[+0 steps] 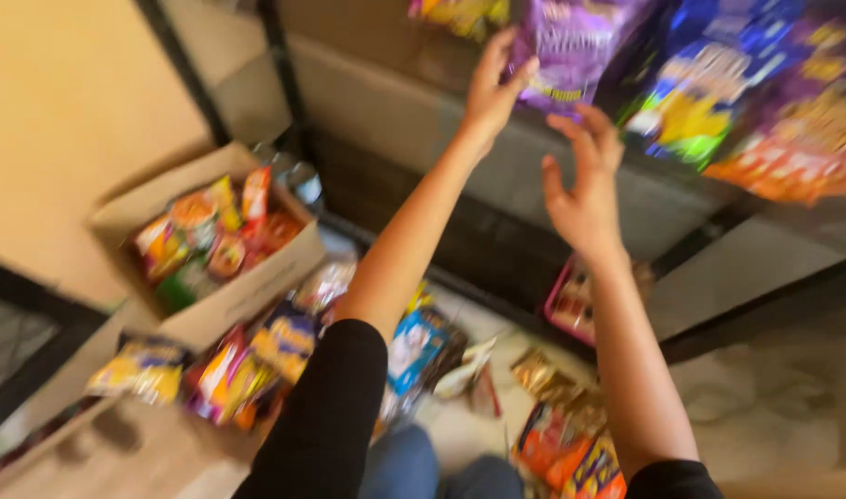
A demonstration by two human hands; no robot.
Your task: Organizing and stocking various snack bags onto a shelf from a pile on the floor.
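Near, at 6 o'clock: loose snack packets (257, 360) strewn on the floor, yellow, orange, blue; more orange ones (571, 453) at 5. At 9 o'clock, open cardboard box (211, 249) packed with mixed colourful packets. Farther, 12 o'clock: left hand (489, 92) grips the purple bag's (571, 51) left edge on the shelf (423, 111). Right hand (585, 189) open, fingers spread, empty, just below the bag. At 2 o'clock, blue and purple bags (746, 83), blurred.
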